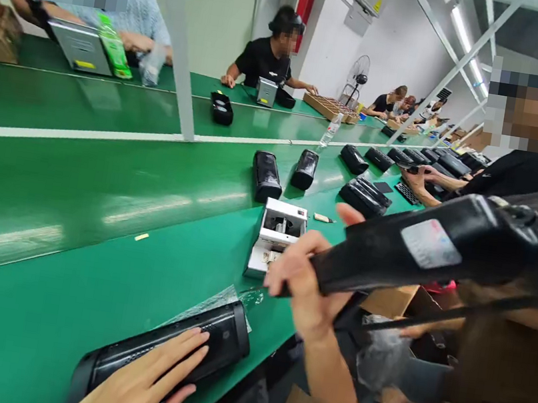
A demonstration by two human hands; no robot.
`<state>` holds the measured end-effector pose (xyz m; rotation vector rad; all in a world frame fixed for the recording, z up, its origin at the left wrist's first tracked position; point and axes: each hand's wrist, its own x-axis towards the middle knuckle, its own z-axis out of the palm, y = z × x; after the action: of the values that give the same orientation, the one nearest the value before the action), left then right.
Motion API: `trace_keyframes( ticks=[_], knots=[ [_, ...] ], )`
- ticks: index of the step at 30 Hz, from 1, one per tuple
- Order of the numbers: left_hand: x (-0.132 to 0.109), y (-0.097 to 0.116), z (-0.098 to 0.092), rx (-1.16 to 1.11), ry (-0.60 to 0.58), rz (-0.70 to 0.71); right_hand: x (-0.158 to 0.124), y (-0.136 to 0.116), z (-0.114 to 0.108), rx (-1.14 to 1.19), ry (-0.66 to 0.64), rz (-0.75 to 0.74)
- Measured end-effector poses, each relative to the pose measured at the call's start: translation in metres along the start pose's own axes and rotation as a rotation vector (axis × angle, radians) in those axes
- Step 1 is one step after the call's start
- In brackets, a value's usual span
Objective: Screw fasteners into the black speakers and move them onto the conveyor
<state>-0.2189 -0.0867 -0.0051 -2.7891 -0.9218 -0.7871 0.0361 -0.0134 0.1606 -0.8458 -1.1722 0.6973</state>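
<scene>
My left hand [147, 372] lies on a black oblong speaker-like casing [223, 336], fingers stretched flat over its top. The casing rests at a slant on the green table, with part of it under the hand. A clear plastic bag [213, 302] sticks out behind it. In my right hand [306, 274] is a black electric screwdriver [384, 245] with a pale label, held near its narrow end. Its thin bit points left, above the right end of the casing and apart from it. Past my right hand stands a white-and-grey box-shaped device [282, 220], partly hidden by my fingers.
More black casings [266, 177] stand along the green table [59, 285]. A water bottle [331, 130] stands behind them. A white post [178, 46] rises from the far rail. Co-workers sit opposite and to the right; one person's arm [428, 185] reaches over the table. An open carton [393, 299] is at lower right.
</scene>
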Motion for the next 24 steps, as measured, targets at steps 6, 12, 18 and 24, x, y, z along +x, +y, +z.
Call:
trace_keyframes(
  ticks=[6, 12, 18, 24],
  knots=[
    [0.008, 0.001, -0.003, 0.067, 0.016, 0.043, 0.039, 0.035, -0.041, -0.043, 0.068, -0.188],
    [0.011, 0.002, -0.005, 0.055, 0.037, 0.053, 0.038, 0.073, -0.033, -0.133, 0.119, -0.04],
    [0.009, 0.011, -0.005, 0.007, -0.011, -0.042, 0.013, 0.064, -0.036, -0.099, 0.048, 0.054],
    [0.015, 0.02, -0.012, -0.092, -0.038, -0.094, -0.003, 0.007, 0.015, 0.256, -0.094, 0.011]
  ],
)
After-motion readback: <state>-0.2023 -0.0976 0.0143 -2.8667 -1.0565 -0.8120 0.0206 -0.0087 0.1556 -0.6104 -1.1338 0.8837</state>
